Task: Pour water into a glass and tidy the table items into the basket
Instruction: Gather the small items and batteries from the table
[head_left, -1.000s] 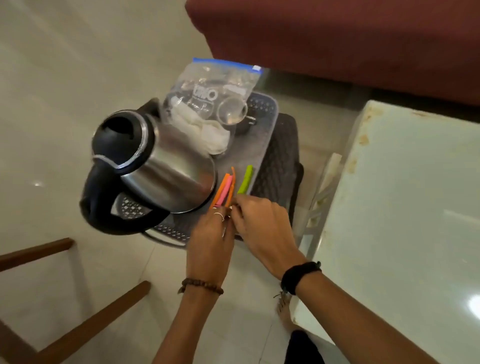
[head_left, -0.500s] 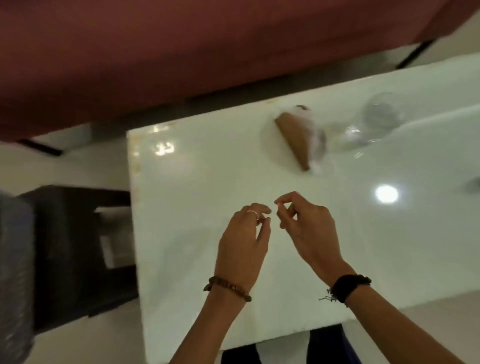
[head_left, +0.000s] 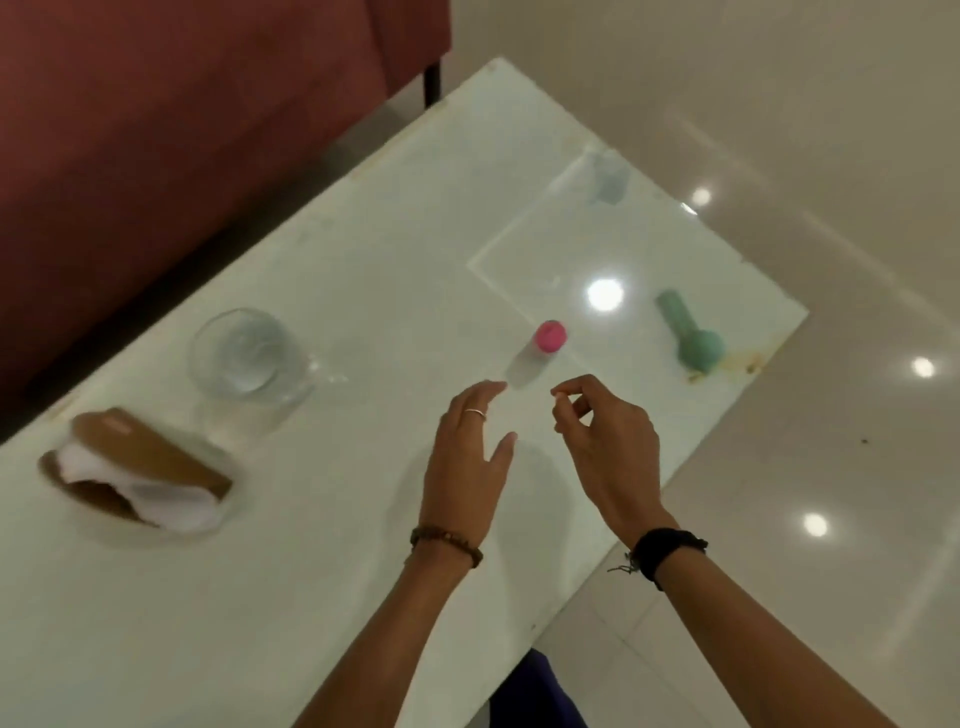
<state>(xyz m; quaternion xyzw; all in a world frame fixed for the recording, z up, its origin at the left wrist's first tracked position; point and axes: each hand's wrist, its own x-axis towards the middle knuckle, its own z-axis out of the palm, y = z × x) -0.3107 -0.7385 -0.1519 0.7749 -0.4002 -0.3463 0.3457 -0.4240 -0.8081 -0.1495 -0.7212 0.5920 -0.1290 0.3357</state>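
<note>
Just beyond both empty hands (head_left: 540, 441), pink-capped bottle (head_left: 535, 353), upright on table (head_left: 363, 260)

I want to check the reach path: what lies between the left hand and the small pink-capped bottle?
Head view: only bare white tabletop between the left hand and the small pink-capped clear bottle.

A clear glass (head_left: 248, 358) stands upright on the white table (head_left: 363, 249) with water in it. A little bottle (head_left: 537, 353) with a pink cap stands near the middle. A green bottle (head_left: 688, 332) lies on its side by the edge.
</note>
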